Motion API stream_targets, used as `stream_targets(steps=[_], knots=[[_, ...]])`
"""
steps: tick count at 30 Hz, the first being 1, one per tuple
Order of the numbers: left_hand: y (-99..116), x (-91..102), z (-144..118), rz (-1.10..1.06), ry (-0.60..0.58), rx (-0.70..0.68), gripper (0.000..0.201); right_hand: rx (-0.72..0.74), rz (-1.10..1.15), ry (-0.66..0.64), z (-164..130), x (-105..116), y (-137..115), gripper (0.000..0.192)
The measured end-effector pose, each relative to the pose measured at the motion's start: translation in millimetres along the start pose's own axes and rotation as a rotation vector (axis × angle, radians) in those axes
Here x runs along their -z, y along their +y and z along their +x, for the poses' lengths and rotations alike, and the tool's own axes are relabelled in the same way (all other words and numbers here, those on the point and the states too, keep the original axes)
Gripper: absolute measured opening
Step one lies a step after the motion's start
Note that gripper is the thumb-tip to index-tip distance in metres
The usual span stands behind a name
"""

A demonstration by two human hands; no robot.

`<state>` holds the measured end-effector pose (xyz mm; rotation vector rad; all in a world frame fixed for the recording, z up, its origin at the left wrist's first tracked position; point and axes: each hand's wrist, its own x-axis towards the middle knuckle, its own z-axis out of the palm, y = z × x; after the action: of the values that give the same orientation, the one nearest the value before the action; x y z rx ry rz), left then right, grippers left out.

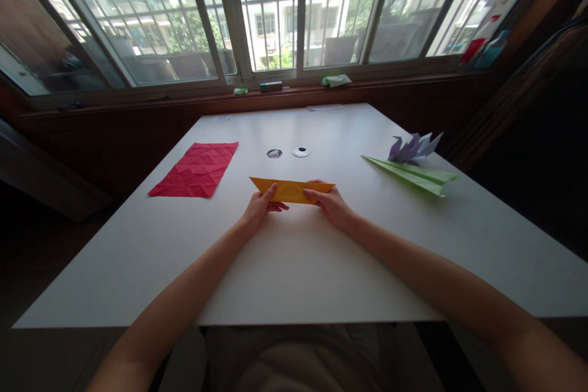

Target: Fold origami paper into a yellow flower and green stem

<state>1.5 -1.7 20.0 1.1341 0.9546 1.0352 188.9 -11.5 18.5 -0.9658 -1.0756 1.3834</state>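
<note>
Near the middle of the frame a long, narrow strip of folded orange paper (pixel 293 190) lies on the white surface (pixel 294 269), its two ends tapering to points. Both hands are on it. The left hand (pixel 260 207) pinches the strip a little in from its left tip, thumb on top and fingers tucked under the near edge; the right hand (pixel 331 203) grips the right part in the same way, fingers curled narrowly over the paper. Neither hand is spread wide — each is closed lightly on the strip.

The paper looks very light and thin, yet several folded layers should make it stiffer along its length than a single sheet. It would probably crease or dent under a hard squeeze, and the pointed tips seem the weakest parts, so the best hold is likely where the hands are now — along the thicker middle stretch, near the long edges, with fingertip pressure only. On the smooth surface it could slide easily if pushed.

In the left of the frame lies a red sheet (pixel 196 169), flat and covered in a grid of creases. At the right sit a folded green piece (pixel 413 175) and, just behind it, a purple folded shape (pixel 413 147) with upright points. Two small round items (pixel 288 152) rest beyond the orange strip, towards the window (pixel 275 12).
</note>
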Motion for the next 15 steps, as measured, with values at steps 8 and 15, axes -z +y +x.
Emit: stream_targets(steps=[8,15], knots=[[-3.9,3.1,4.2,-0.06,0.056,0.006,0.039,-0.017,0.048,0.052,2.4,0.2,-0.4,0.028],[-3.3,3.0,5.1,-0.12,0.072,0.032,0.033,-0.001,0.04,0.064,6.7,1.5,4.2,0.029]])
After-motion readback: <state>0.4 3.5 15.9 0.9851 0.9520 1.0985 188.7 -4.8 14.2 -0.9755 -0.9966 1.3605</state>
